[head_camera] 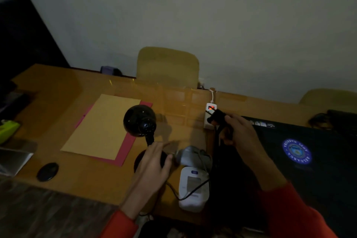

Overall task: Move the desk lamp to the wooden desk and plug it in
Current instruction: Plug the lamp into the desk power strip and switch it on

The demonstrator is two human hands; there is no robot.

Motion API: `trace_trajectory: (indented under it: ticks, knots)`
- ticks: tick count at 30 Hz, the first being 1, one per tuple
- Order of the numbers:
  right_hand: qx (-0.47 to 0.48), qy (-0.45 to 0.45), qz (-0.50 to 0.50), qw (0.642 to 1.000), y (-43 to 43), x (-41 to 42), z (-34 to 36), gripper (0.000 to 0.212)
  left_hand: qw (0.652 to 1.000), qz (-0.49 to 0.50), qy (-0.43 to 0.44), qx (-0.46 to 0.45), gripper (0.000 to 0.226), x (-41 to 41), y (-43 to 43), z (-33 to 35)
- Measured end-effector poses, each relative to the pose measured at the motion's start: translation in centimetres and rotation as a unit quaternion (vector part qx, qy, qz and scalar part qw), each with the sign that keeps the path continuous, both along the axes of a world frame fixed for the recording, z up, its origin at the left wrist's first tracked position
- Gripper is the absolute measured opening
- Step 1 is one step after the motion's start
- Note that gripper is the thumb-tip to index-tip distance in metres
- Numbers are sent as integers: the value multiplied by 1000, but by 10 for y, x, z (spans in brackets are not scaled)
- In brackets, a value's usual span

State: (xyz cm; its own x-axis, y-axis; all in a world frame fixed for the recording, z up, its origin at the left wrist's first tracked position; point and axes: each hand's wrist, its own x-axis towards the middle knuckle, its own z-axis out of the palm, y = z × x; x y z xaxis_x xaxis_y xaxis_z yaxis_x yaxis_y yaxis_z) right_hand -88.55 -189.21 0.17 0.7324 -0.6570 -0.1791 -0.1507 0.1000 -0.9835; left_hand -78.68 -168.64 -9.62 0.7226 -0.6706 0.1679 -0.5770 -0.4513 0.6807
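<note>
Holding the plug (214, 117), right hand (238, 131) nears the power strip (209, 120).

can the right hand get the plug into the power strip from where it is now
Probably yes. The right hand holds the plug right over the white power strip, and nothing lies between them. Which socket is free is too dim to tell.

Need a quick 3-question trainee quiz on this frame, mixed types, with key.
1. True or false: the desk lamp already stands on the wooden desk.
2. What does the right hand hold? A) black plug B) mouse C) envelope
3. What glows red on the power strip?

Key: 1 true. 2 A: the black plug, right at the strip. 3 its switch. The left hand rests on the lamp's base.
</note>
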Motion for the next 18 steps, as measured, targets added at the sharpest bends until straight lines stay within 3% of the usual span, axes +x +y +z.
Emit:
trace_trajectory:
  ticks: [7,13,18]
  knots:
    - [-195,57,3,979,-32,5,-1,30,998,-64,-13,-8,37,24,-59,-15]
    - [-394,134,18,909,-75,26,-3,31,995,-79,2,67,42,61,-114,-63]
    - [-416,201,47,886,-105,61,-16,24,993,-73,48,83,46,81,-145,-100]
